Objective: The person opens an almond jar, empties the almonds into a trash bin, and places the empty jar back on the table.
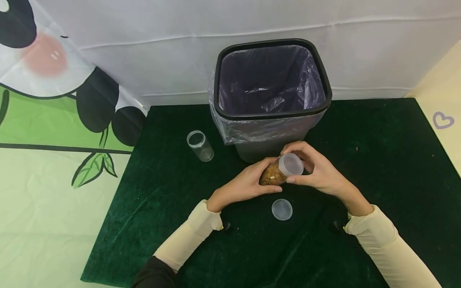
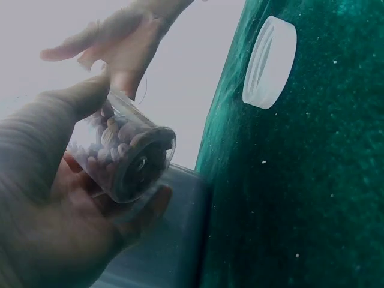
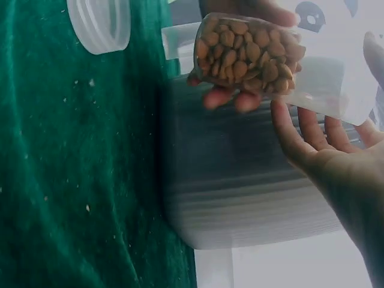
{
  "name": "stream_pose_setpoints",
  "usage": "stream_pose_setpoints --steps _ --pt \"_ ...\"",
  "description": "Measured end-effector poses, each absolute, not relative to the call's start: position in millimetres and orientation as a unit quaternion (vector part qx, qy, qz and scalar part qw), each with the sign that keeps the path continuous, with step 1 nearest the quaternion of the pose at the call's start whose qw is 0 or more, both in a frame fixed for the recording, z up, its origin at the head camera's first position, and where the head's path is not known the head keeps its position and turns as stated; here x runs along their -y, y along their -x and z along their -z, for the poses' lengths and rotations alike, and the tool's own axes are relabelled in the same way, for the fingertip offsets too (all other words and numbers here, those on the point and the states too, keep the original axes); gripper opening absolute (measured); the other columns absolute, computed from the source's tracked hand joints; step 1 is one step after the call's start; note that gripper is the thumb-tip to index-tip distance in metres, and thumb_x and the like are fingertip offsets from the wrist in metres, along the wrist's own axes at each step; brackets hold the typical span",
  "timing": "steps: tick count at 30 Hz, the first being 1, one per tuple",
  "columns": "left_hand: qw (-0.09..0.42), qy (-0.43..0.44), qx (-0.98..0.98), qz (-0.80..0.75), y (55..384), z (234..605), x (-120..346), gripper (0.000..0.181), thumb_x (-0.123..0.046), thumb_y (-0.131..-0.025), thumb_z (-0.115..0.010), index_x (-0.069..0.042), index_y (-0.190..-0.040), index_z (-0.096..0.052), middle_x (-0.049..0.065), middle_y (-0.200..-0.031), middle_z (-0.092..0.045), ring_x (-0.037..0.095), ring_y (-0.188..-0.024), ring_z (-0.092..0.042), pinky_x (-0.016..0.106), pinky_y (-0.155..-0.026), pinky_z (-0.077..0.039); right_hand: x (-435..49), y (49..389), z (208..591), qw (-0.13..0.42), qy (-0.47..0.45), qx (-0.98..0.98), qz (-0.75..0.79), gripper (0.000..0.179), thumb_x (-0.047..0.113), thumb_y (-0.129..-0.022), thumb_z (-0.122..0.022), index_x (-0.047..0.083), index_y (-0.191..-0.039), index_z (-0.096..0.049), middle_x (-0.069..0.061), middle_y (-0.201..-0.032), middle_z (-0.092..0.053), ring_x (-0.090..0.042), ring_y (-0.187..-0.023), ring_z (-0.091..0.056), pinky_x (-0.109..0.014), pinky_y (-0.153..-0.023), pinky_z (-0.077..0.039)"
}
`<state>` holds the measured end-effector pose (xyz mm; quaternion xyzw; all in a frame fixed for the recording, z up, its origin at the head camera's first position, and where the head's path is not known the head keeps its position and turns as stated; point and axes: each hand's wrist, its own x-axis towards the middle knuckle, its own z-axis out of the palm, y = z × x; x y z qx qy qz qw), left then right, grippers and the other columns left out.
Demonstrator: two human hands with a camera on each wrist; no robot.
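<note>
Both hands hold a clear jar (image 1: 271,175) of brown almond-like nuts, tilted with its translucent lid (image 1: 291,164) toward the right. My left hand (image 1: 248,182) grips the jar body, thumb on the near side and fingers round the far side. The curled fingers and thumb of my right hand (image 1: 320,172) are at the lid end. In the right wrist view the nuts (image 3: 249,57) fill the lower part of the jar. A second round translucent lid (image 1: 282,209) lies on the green cloth just below the hands. To the left stands another clear jar (image 1: 200,146), without a lid.
A dark bin (image 1: 272,116) with a black rim and a clear plastic liner stands right behind the hands. Dark green cloth (image 1: 151,224) covers the work surface. White fabric (image 1: 162,52) hangs behind, and a printed cartoon sheet (image 1: 39,120) lies at the left. Small crumbs dot the cloth.
</note>
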<state>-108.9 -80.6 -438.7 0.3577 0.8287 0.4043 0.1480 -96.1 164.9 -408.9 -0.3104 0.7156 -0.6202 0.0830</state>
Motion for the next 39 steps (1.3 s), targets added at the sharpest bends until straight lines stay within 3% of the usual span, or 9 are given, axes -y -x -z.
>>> stream_pose_setpoints --steps 5,10,16,22,25,34,39 --pt "0.143 -0.350 -0.835 -0.400 109.7 439.8 81.4 0.069 -0.045 -0.086 -0.074 -0.026 -0.144 -0.040 -0.005 -0.131 -0.058 0.005 -0.108 -0.060 0.026 -0.091 -0.051 -164.8 93.3 406.6 0.057 0.305 -0.786 0.534 0.060 0.004 -0.084 -0.076 0.014 -0.135 -0.046 0.002 -0.132 -0.050 -0.008 -0.117 -0.053 -0.024 -0.098 -0.050" --pt "0.129 -0.346 -0.847 -0.382 110.5 440.2 85.3 0.068 -0.053 -0.086 -0.070 -0.027 -0.143 -0.042 -0.006 -0.128 -0.059 0.004 -0.104 -0.061 0.025 -0.089 -0.052 -166.6 87.4 401.4 0.011 0.295 -0.874 0.387 0.056 0.033 -0.091 -0.071 0.023 -0.139 -0.045 0.009 -0.130 -0.052 -0.004 -0.107 -0.054 -0.035 -0.086 -0.055" --pt "0.101 -0.342 -0.865 -0.354 106.5 439.5 86.7 0.069 -0.061 -0.085 -0.065 -0.027 -0.141 -0.045 -0.008 -0.127 -0.059 0.004 -0.102 -0.061 0.025 -0.088 -0.053 -164.9 79.1 399.6 0.001 0.266 -0.911 0.316 0.054 0.048 -0.093 -0.062 0.028 -0.139 -0.043 0.011 -0.117 -0.053 -0.006 -0.076 -0.055 -0.023 -0.065 -0.051" --pt "0.028 -0.348 -0.892 -0.288 106.2 433.9 85.4 0.067 -0.059 -0.085 -0.067 -0.024 -0.138 -0.049 -0.006 -0.127 -0.061 0.006 -0.106 -0.061 0.029 -0.090 -0.053 -164.8 82.4 399.8 -0.017 0.259 -0.919 0.296 0.052 0.047 -0.093 -0.064 0.023 -0.136 -0.046 0.007 -0.088 -0.054 -0.007 -0.064 -0.051 -0.022 -0.057 -0.044" --pt "-0.016 -0.354 -0.902 -0.246 106.8 429.8 84.8 0.066 -0.059 -0.085 -0.067 -0.023 -0.138 -0.049 -0.006 -0.126 -0.061 0.009 -0.107 -0.061 0.032 -0.092 -0.052 -165.9 85.6 399.1 -0.011 0.254 -0.918 0.304 0.050 0.046 -0.093 -0.064 0.023 -0.133 -0.046 0.005 -0.082 -0.055 -0.008 -0.063 -0.051 -0.022 -0.057 -0.043" --pt "-0.140 -0.382 -0.905 -0.125 106.4 428.7 85.6 0.068 -0.061 -0.086 -0.063 -0.018 -0.136 -0.051 0.000 -0.119 -0.064 0.017 -0.100 -0.064 0.036 -0.086 -0.053 -166.8 88.9 401.1 0.029 0.235 -0.915 0.327 0.047 0.047 -0.095 -0.060 0.023 -0.132 -0.045 0.004 -0.083 -0.058 -0.008 -0.066 -0.052 -0.024 -0.058 -0.045" --pt "-0.173 -0.398 -0.893 -0.120 107.2 427.1 88.0 0.067 -0.060 -0.087 -0.063 -0.016 -0.136 -0.052 0.001 -0.116 -0.063 0.018 -0.097 -0.063 0.036 -0.085 -0.053 -167.0 88.1 401.4 0.038 0.237 -0.906 0.349 0.046 0.044 -0.096 -0.061 0.023 -0.133 -0.044 0.004 -0.086 -0.059 -0.009 -0.065 -0.054 -0.024 -0.057 -0.047"
